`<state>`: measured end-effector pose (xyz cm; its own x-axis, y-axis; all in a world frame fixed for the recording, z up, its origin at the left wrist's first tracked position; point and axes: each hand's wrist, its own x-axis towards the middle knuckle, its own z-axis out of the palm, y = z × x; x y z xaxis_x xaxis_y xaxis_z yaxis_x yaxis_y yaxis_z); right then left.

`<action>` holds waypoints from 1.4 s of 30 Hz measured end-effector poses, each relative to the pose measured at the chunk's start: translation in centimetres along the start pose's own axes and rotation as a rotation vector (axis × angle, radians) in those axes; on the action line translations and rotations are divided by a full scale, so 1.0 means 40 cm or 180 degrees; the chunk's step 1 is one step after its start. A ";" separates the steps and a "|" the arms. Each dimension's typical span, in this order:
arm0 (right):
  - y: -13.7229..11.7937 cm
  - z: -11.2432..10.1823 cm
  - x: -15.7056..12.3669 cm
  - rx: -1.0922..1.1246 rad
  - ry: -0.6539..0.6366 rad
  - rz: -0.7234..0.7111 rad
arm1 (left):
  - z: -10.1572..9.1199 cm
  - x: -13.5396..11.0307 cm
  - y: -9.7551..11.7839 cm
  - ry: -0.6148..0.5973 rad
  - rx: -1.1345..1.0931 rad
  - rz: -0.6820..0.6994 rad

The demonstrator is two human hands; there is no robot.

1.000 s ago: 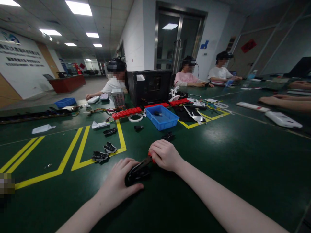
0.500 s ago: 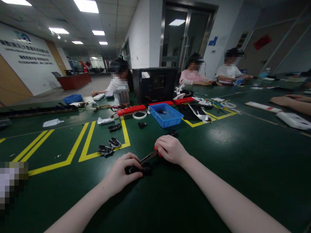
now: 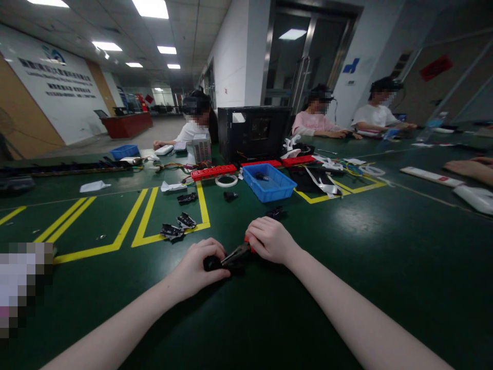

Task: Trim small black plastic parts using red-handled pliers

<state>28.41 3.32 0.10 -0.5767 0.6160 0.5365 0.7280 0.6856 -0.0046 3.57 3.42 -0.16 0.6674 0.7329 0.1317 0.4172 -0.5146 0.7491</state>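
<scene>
My right hand [image 3: 270, 240] is closed round the red handles of a pair of long-nose pliers [image 3: 239, 252]. The pliers point left, and their tips touch or nearly touch a small black plastic part [image 3: 212, 263]. That part is gripped between the thumb and fingers of my left hand [image 3: 198, 268], low over the green table; its far end is dark and hard to make out. Just beyond my right hand lies another black part [image 3: 276, 212]. Several black and silver pieces [image 3: 172, 232] rest by the yellow tape, left of centre.
A blue bin [image 3: 268, 185] with a small black piece inside stands ahead. Behind it are red power strips [image 3: 213, 170] and a black computer case [image 3: 252, 134]. A white tape roll [image 3: 226, 181] and a black cone-shaped piece [image 3: 230, 196] lie nearby. Several people sit across the table.
The view has turned slightly left, so the surroundings sit further right. The pliers' tips have come closer to the black part in my left hand. Both hands keep their grips.
</scene>
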 end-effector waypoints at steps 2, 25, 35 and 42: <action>0.000 0.002 0.001 -0.0032 -0.0022 -0.0008 | -0.002 -0.001 0.005 0.0011 -0.0050 0.0008; 0.012 -0.011 0.001 -0.0179 -0.0015 0.0105 | -0.006 -0.009 0.016 0.0076 -0.0143 -0.0004; 0.008 -0.005 0.000 -0.0074 0.0023 0.0129 | -0.003 -0.007 0.006 0.0042 -0.0207 0.0084; 0.005 -0.007 0.002 -0.0065 -0.0030 0.0067 | -0.002 -0.005 -0.005 0.0109 -0.0257 0.0133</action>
<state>28.60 3.38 0.36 -0.5647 0.6339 0.5285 0.7473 0.6644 0.0015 3.30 3.39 -0.29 0.6611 0.7271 0.1849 0.3376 -0.5084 0.7922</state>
